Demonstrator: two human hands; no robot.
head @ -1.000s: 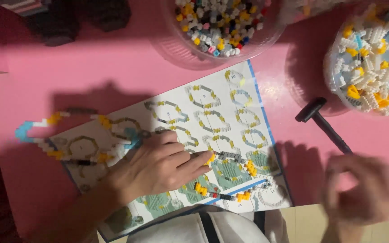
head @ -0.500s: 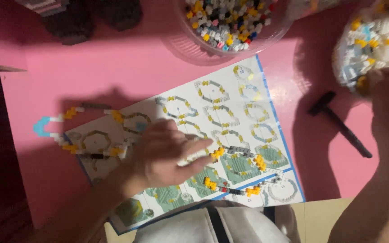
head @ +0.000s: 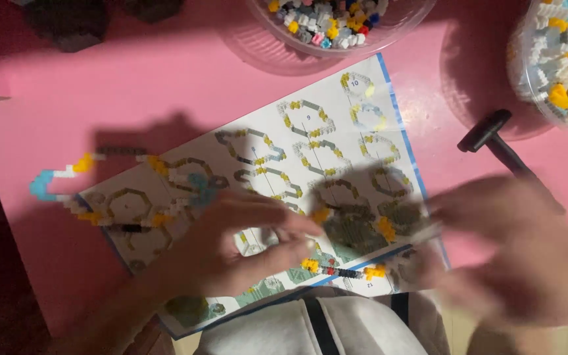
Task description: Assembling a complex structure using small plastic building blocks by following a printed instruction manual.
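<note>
Nearest the camera, at the bottom edge, a pale grey garment (head: 284, 329) with a dark strap covers the person's lap. Just above it, the left hand (head: 231, 246) rests on the lower part of a printed instruction sheet (head: 264, 190), its fingers curled loosely and reaching toward the sheet's middle; motion blur hides whether they pinch anything. The right hand (head: 514, 253) hovers over the sheet's lower right corner, heavily blurred, so its grip cannot be told. Between the two hands, near the sheet's bottom edge, lies a short row of tiny building bricks (head: 340, 269) in yellow, black and red. The sheet lies tilted on a pink surface (head: 133, 85) and shows rows of ring-shaped building steps. On its left part sits a partly built chain of small bricks (head: 100, 197) in white, yellow, grey and light blue, curling off the sheet's left edge onto the surface. Right of the sheet, a small black hammer-shaped tool (head: 494, 141) lies on the surface, partly hidden by the right hand. Farther away, a clear bowl (head: 336, 26) of mixed coloured bricks stands at the top centre, and a second clear tub (head: 560, 59) of mostly white and yellow bricks at the top right. Dark blocky objects (head: 73, 23) sit at the top left.
</note>
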